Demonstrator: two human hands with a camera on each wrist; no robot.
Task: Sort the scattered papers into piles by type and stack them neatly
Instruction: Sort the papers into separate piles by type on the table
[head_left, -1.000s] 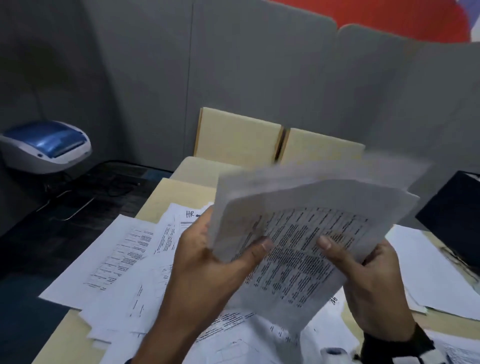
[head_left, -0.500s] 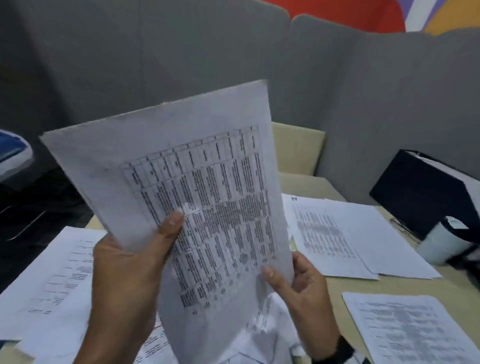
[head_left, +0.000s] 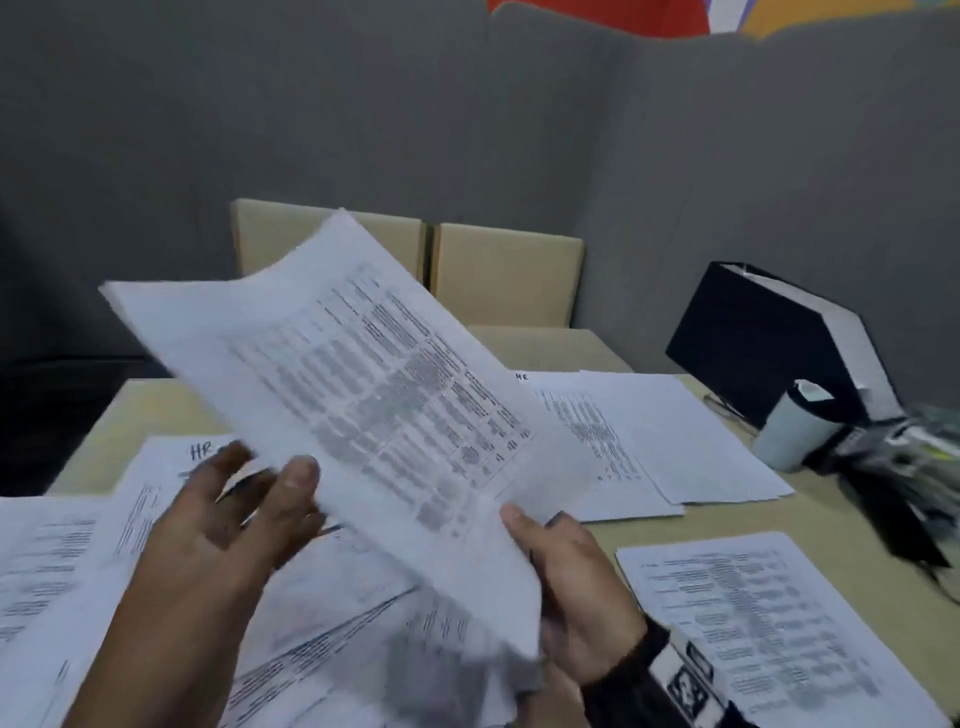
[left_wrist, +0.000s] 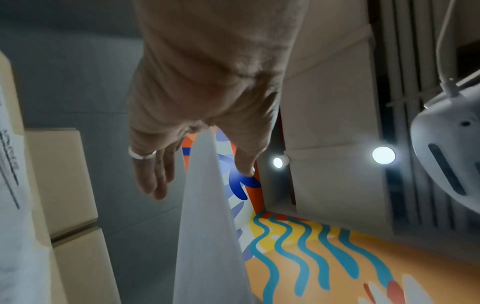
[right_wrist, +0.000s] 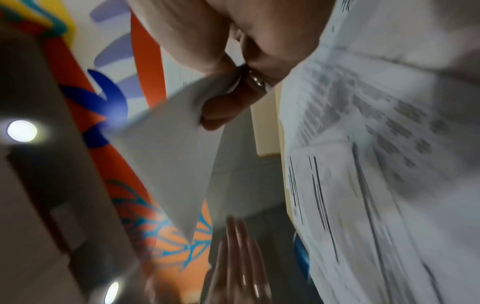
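A sheaf of printed table sheets (head_left: 363, 395) is held slanted above the desk. My right hand (head_left: 519, 525) pinches its lower right edge, thumb on top; the right wrist view shows that hand (right_wrist: 228, 96) gripping a white sheet (right_wrist: 168, 154). My left hand (head_left: 249, 499) is at the sheaf's lower left with fingers spread and straight. In the left wrist view the paper's edge (left_wrist: 207, 226) runs between its thumb and fingers without being gripped. A pile marked "HE" (head_left: 649, 441) lies back right, another pile (head_left: 769, 623) front right, and scattered sheets marked "HR" (head_left: 78, 561) lie left.
The beige table (head_left: 831, 525) has a black file box (head_left: 753, 338), a white cup-like thing (head_left: 789, 431) and dark clutter (head_left: 898, 467) on its right side. Two beige boxes (head_left: 509, 275) stand at the back against a grey partition (head_left: 363, 130).
The sheaf has tipped from nearly upright to slanting down to the right. My left hand, which gripped its left edge, has let go and spread its fingers. The right hand keeps its hold.
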